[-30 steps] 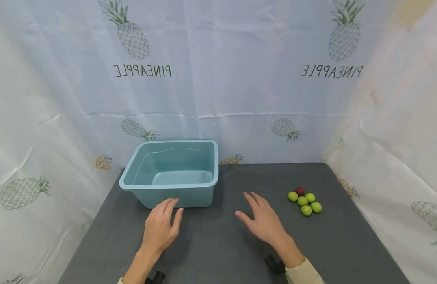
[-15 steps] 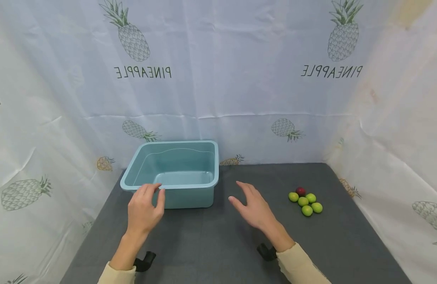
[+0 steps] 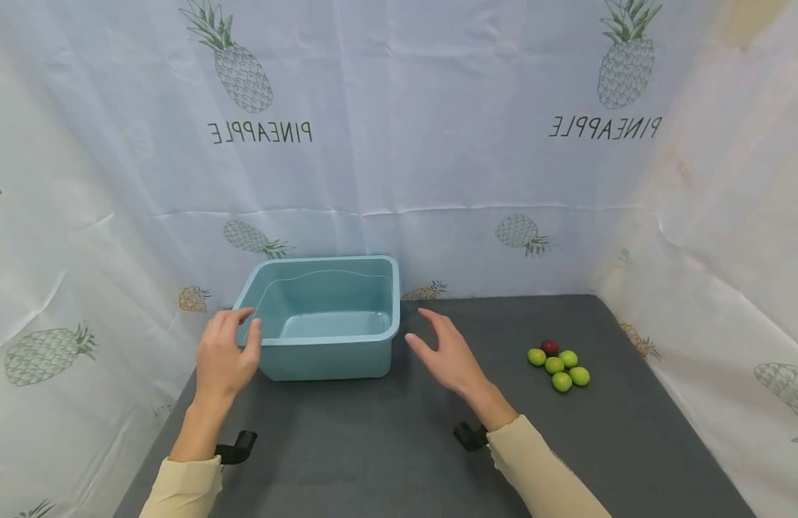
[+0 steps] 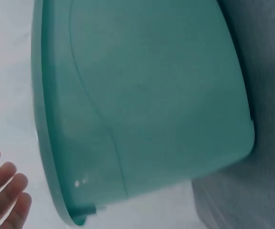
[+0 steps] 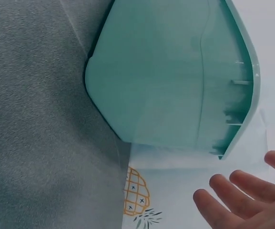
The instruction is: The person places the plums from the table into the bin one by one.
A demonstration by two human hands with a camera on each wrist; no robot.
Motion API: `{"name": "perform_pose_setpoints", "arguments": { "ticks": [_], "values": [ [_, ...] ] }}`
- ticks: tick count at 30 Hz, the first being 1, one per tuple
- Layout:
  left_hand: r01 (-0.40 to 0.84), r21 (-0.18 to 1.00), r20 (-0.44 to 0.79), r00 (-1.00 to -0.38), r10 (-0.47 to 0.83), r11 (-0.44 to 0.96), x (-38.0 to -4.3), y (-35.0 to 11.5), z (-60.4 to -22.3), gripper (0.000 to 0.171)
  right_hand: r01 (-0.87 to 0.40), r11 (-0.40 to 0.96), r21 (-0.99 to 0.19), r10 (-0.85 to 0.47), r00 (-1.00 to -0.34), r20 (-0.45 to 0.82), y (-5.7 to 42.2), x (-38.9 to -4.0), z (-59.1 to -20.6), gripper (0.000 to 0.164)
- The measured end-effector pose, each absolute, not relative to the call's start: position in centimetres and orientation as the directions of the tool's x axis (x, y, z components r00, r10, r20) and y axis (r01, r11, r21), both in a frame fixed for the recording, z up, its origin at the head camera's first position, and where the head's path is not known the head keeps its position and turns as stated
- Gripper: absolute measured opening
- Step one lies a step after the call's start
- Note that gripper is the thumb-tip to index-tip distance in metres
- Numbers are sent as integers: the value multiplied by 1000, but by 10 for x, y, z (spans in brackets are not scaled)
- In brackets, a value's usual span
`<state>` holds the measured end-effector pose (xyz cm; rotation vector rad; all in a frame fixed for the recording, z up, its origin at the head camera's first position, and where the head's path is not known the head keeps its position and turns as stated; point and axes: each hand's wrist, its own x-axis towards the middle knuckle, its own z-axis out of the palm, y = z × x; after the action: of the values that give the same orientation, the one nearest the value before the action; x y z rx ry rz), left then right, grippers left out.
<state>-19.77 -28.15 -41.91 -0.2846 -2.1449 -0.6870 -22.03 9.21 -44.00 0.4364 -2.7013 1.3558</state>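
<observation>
A white curtain [image 3: 437, 165] is hanging behind the blue-green basin [image 3: 330, 360] and off to both sides of it, showing printed pineapples [image 3: 243, 78] and mirrored lettering [image 3: 259, 132]. A dark grey table [image 3: 373, 446] is lying beneath the basin and spreading out in front of it and to its right. The basin itself is standing upright on the table, its back close to the curtain, its open top facing up and its inner floor showing. Cream sleeves [image 3: 541, 460] are coming in from in front of the basin. The left hand [image 3: 224, 360] is hovering by the basin's left front corner and the right hand [image 3: 450, 356] just off its right side, so the two are standing well apart with the basin between them. Both are curving loosely, and in the wrist views a gap is showing between the visible fingers and the rim; whether the left thumb is touching it, I cannot tell. Black fittings [image 3: 238, 447] are jutting from the wrists. Well to the basin's right, five green fruits [image 3: 555, 365] are sitting clustered, one dark red fruit [image 3: 550, 348] lying close behind them.
</observation>
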Motion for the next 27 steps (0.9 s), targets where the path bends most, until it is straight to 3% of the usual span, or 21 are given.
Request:
{"name": "perform_pose_setpoints", "arguments": {
  "ticks": [10, 17, 22, 27],
  "values": [
    [351, 553, 661, -737, -142, 756, -214, -310, -421, 33, -307, 469, -828, -203, -950, 237, 79, -240, -440, 66],
    [216, 710, 458, -864, -207, 670, -221, -320, -422, 45, -304, 370, -878, -229, -946, 231, 67, -255, -441, 63],
    [192, 807, 340, -924, -173, 559, -224, -329, -419, 55, -270, 339, -901, -252, -949, 189, 58, -263, -442, 66],
    [93, 882, 175, -975, -138, 461, -229, -337, -423, 65, -210, 293, -933, -287, -950, 123, 52, -271, -444, 66]
  ]
}}
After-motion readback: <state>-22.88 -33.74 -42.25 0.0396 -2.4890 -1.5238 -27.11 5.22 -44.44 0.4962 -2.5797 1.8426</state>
